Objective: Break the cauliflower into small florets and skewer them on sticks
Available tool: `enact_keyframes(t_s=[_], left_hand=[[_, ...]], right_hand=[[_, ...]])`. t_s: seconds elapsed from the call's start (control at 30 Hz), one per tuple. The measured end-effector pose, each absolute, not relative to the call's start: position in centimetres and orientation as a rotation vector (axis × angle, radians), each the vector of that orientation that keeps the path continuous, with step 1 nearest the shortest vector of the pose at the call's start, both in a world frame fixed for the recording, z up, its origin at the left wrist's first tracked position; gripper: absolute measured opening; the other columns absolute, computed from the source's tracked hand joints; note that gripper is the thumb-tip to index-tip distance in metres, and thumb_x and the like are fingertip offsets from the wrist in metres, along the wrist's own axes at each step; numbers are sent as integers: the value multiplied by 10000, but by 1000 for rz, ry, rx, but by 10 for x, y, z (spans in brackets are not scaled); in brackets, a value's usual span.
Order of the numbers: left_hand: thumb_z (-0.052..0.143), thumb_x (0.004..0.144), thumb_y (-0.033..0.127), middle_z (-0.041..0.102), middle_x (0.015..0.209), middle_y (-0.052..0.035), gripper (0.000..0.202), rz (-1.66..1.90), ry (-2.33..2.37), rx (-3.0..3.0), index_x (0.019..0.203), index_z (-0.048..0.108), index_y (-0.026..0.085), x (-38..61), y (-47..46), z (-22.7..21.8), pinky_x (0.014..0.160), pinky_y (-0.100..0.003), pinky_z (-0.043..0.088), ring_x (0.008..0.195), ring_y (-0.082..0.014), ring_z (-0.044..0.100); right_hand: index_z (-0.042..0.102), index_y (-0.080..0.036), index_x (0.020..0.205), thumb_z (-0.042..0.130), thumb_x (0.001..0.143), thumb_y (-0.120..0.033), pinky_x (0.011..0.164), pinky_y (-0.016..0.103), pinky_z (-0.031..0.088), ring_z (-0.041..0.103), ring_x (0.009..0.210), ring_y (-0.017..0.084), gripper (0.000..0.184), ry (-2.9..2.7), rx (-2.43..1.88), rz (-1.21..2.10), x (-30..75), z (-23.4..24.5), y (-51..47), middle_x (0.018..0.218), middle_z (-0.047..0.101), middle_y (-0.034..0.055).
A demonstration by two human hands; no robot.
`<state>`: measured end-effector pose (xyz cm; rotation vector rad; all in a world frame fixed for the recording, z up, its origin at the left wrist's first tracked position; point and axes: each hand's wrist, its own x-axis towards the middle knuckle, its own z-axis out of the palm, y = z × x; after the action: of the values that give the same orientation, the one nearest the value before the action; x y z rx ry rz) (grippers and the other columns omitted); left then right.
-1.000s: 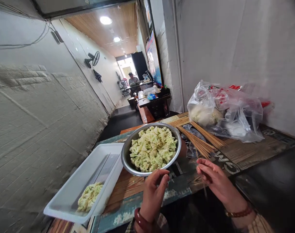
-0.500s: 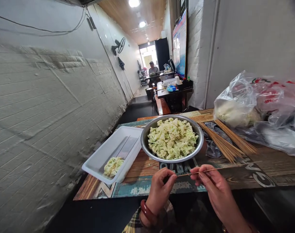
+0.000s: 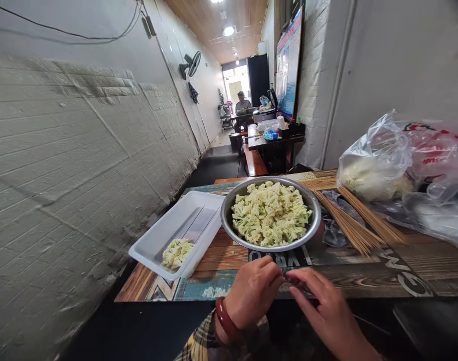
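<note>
My left hand [image 3: 253,291] and my right hand [image 3: 321,308] meet at the near table edge, fingertips pinched together on a thin bamboo skewer [image 3: 292,279] that barely shows between them. Just beyond them stands a steel bowl [image 3: 229,220] heaped with cauliflower florets [image 3: 271,213]. Left of the bowl lies a white plastic tray [image 3: 168,233] with a small pile of cauliflower [image 3: 176,252] in its near end. A fan of bamboo skewers [image 3: 351,223] lies right of the bowl.
Plastic bags [image 3: 402,170] with more cauliflower sit at the right on the wooden table [image 3: 420,265]. A brick wall runs along the left. Farther down the room are other tables and a seated person [image 3: 243,104].
The camera has swung right and down slightly. My hands have come together, and the skewer that stretched between them half a second ago is now almost hidden by the fingers.
</note>
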<state>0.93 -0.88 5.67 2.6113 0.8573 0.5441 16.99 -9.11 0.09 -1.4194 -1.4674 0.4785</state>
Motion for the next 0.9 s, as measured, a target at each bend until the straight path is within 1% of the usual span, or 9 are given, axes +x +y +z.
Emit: enact_keyframes(t_s=[0.1,0.2,0.33,0.47,0.53,0.6,0.7,0.77,0.9], left_hand=[[471,890,243,591,715,-29,205,546,805,2569,740,596,179,12,-2,62,577,-242,346,649,-126,522],[470,889,260,584,699,-28,220,680,860,2464,728,592,174,13,14,66,614,-243,377,666,-130,530],[450,888,261,595,821,-44,188,778,1000,2424,882,619,179,23,46,70,697,-271,425,740,-148,551],[506,799,143,588,939,-52,305,648,972,2584,1066,634,214,40,71,64,762,-302,449,792,-160,568],[525,750,96,595,931,-52,341,592,911,2653,1032,664,227,47,79,61,805,-317,445,860,-179,570],[537,728,78,603,888,-48,287,549,866,2669,916,701,220,53,84,58,812,-320,441,864,-183,568],[562,743,116,605,846,-40,174,619,868,2564,801,702,202,57,90,57,777,-303,439,824,-167,560],[586,759,182,595,815,-31,95,754,917,2385,758,681,179,57,92,57,703,-269,437,764,-145,548],[633,746,350,519,626,28,206,936,965,1778,732,592,149,54,91,57,493,-204,370,542,-83,468]], right_hand=[[669,-263,938,484,893,-367,595,271,494,605,569,149,217,-1393,-1383,684,165,-8,-84,682,650,-1],[636,-222,910,482,883,-445,440,226,391,467,402,95,272,-1161,-1338,915,168,-17,-78,567,549,-43],[576,-218,920,506,861,-491,396,200,283,394,393,72,288,-774,-1145,1188,179,-26,-70,570,500,-65],[570,-218,907,544,841,-472,423,213,293,398,443,86,264,-620,-1011,1254,187,-32,-65,585,484,-53],[575,-217,900,565,825,-469,434,222,307,408,458,92,263,-588,-986,1251,189,-33,-63,596,482,-47],[578,-216,889,582,812,-471,436,227,311,412,460,93,267,-565,-965,1248,192,-35,-61,601,483,-44],[580,-215,881,591,809,-472,442,232,320,412,464,94,267,-548,-945,1248,194,-36,-60,605,487,-42],[582,-217,888,584,823,-463,453,231,324,415,476,95,255,-555,-938,1259,195,-38,-60,613,493,-41],[587,-225,891,566,843,-456,457,234,319,420,487,105,237,-590,-961,1261,192,-42,-61,611,501,-39]])
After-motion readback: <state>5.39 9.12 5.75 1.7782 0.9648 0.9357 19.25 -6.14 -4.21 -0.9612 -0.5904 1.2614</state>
